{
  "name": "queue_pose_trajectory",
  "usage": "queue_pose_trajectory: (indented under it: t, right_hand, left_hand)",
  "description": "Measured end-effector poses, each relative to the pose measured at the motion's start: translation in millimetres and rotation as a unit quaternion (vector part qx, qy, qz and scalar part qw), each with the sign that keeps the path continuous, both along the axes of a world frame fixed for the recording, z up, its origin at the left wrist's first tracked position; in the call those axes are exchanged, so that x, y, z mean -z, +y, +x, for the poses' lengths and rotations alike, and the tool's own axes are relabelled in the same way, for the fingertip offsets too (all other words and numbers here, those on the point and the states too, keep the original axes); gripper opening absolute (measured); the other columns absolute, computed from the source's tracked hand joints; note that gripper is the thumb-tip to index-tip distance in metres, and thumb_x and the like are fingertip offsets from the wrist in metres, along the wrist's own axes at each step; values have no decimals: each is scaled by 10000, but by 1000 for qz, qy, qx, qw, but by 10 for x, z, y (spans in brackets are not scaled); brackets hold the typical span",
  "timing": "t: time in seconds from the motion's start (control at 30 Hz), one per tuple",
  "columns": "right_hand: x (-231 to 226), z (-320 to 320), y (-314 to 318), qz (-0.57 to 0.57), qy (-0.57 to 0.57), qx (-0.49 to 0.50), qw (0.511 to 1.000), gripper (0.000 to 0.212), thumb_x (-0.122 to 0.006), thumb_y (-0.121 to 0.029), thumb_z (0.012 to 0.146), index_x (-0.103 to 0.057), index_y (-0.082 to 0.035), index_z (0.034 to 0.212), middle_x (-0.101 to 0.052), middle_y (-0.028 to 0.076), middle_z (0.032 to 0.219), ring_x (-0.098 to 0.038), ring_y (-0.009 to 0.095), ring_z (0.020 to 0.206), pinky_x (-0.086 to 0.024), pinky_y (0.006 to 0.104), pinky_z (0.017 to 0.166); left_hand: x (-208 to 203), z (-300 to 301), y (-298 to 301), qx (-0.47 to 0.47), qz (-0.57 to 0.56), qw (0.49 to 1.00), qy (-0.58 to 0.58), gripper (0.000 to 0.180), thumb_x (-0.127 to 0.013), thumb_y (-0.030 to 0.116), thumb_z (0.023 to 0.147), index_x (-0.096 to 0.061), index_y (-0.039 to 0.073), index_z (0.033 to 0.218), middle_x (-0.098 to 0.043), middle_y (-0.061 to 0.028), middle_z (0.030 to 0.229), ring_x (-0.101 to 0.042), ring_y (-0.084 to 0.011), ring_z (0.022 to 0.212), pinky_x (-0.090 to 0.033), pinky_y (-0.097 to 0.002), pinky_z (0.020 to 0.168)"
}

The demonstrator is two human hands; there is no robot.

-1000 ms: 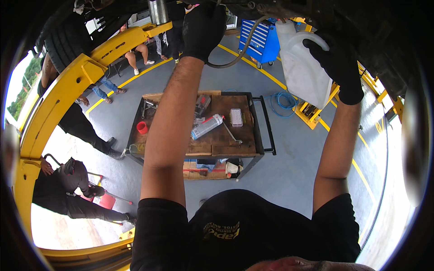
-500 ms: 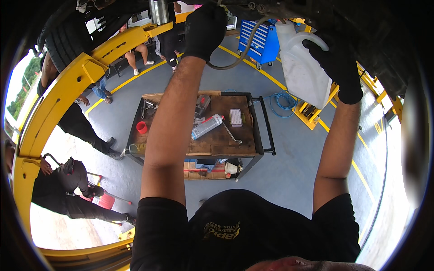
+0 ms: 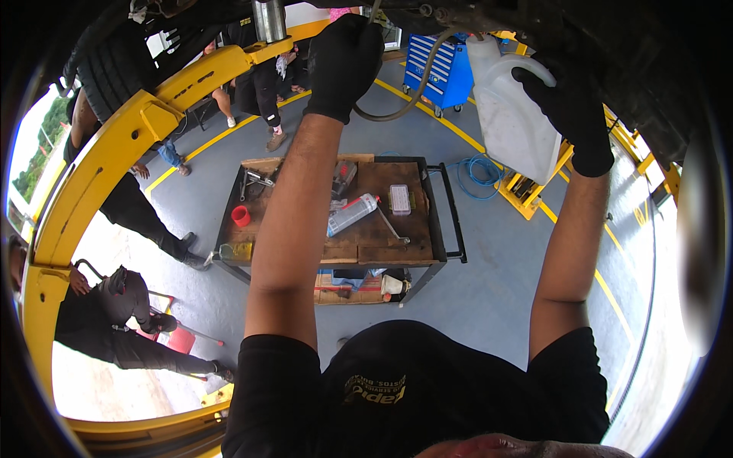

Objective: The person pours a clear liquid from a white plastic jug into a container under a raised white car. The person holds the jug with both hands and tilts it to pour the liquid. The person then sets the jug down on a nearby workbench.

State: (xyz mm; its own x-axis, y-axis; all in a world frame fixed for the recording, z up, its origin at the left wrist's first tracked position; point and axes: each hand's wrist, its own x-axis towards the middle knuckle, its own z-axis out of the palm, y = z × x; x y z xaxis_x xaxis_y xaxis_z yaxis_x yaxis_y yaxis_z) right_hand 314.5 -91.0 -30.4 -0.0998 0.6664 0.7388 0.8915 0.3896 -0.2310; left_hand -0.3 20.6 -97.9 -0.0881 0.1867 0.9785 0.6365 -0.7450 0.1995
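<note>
Both hands are raised under the dark vehicle underbody, in black gloves. My left hand (image 3: 345, 67) is closed in a fist around a thin, translucent hose (image 3: 418, 95). The hose shows above the fist and again below it, then loops right and up to the mouth of a white plastic jug (image 3: 513, 122). My right hand (image 3: 569, 114) grips the jug by its handle, holding it up in a tilted position. Part of that grip is hidden in the dark beneath the vehicle.
Below stands a tool cart (image 3: 382, 248) bearing a spray can (image 3: 353, 215), a wrench (image 3: 392, 227), a red cup (image 3: 240, 216) and a small case (image 3: 399, 199). A yellow lift arm (image 3: 84, 183) curves along the left. Several people are beyond it. A blue tool cabinet (image 3: 437, 72) stands behind.
My left hand has dropped slightly, with the hose still in it. The right hand and jug stay put. A person in the background has shifted position.
</note>
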Motion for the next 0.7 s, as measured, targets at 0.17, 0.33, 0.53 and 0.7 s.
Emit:
queue_pose_trajectory:
  t: [0.17, 0.33, 0.53, 0.7]
  right_hand:
    - [14, 7, -12, 15, -3, -3, 1000, 379, -814, -295, 876, -746, -76, 1178, -774, 116, 1019, -749, 240, 879, -586, 354, 790]
    - [-8, -21, -35, -3, 11, -9, 1000, 367, -811, -295, 880, -749, -81, 1171, -774, 118, 1018, -750, 245, 879, -588, 351, 785]
    - [-16, -47, -49, 11, -2, -3, 1000, 380, -818, -317, 879, -750, -83, 1171, -774, 119, 1027, -751, 247, 883, -597, 359, 795]
    - [-34, -44, -100, -3, -8, 11, 1000, 410, -817, -354, 884, -748, -88, 1188, -775, 123, 1045, -753, 255, 905, -599, 367, 822]
  left_hand:
    - [-38, 27, -142, 38, -84, 995, -35, 229, -652, 245, 920, -730, 35, 874, -733, -169, 807, -721, -335, 757, -551, -409, 681]
    - [-38, -56, -39, -122, 43, 984, 119, 137, -670, 185, 893, -713, 66, 841, -712, -139, 760, -714, -325, 730, -555, -395, 674]
    - [21, -216, -237, 12, -67, 995, 68, 267, -716, 298, 932, -718, 51, 1033, -745, -127, 870, -732, -295, 772, -559, -382, 693]
    - [-106, -649, -925, -8, -127, 991, -37, 341, -754, 339, 938, -721, 27, 1073, -759, -127, 956, -742, -251, 808, -547, -342, 719]
